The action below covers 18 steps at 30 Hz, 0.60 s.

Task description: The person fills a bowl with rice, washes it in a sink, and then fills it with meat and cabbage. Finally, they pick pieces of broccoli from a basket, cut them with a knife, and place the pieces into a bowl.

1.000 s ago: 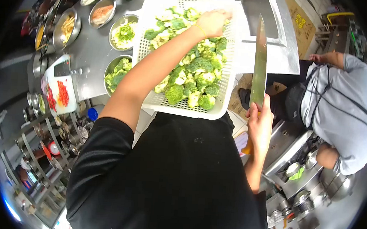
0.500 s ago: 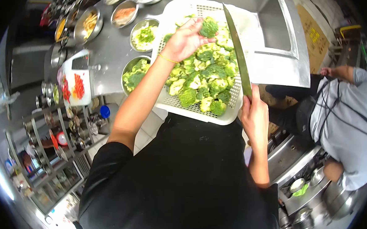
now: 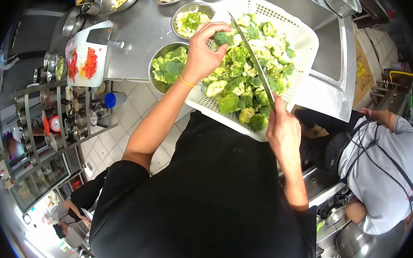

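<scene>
My left hand (image 3: 204, 52) pinches a broccoli floret (image 3: 223, 38) over the left side of a white perforated basket (image 3: 305, 43). Many cut broccoli florets (image 3: 240, 81) fill the basket. My right hand (image 3: 283, 125) grips the handle of a long knife (image 3: 254, 59) at the basket's near right edge. The blade slants up and left above the florets, its tip close to the held floret. Left of the basket, beside my left wrist, stands a metal bowl of broccoli (image 3: 167, 66). Behind it is a bowl of shredded greens (image 3: 192, 22).
A cutting board (image 3: 99, 70) with chopped red pieces and a cleaver (image 3: 103, 42) lies on the left of the steel counter (image 3: 131, 44). A sink (image 3: 328, 56) is right of the basket. Another person (image 3: 379, 163) stands close on my right; a further person (image 3: 71, 210) is lower left.
My left hand has turned over from palm up, keeping the floret pinched. The knife tip has come closer to the floret. The view has shifted, so the counter and basket appear rotated.
</scene>
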Each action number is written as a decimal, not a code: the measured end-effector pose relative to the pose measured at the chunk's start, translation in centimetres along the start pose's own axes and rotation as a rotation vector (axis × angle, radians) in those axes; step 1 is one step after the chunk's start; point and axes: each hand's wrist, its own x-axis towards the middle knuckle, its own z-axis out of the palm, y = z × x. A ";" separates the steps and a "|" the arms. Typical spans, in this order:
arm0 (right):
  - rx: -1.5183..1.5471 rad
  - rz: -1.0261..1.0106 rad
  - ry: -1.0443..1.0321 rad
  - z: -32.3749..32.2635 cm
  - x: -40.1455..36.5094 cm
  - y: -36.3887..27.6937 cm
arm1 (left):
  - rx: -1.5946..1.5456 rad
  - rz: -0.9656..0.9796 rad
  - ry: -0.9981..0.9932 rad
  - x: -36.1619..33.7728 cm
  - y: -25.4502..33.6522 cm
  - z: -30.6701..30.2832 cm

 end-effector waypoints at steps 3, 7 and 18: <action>-0.002 0.032 -0.035 0.3 -0.2 -0.2 | 0.197 0.130 0.017 -0.1 0.0 0.3; -0.016 0.046 -0.038 0.4 -0.8 -0.3 | 0.231 0.213 0.034 0.2 1.0 0.8; 0.048 0.087 0.004 -0.5 -3.1 0.0 | 0.232 0.458 -0.116 1.2 -0.1 2.7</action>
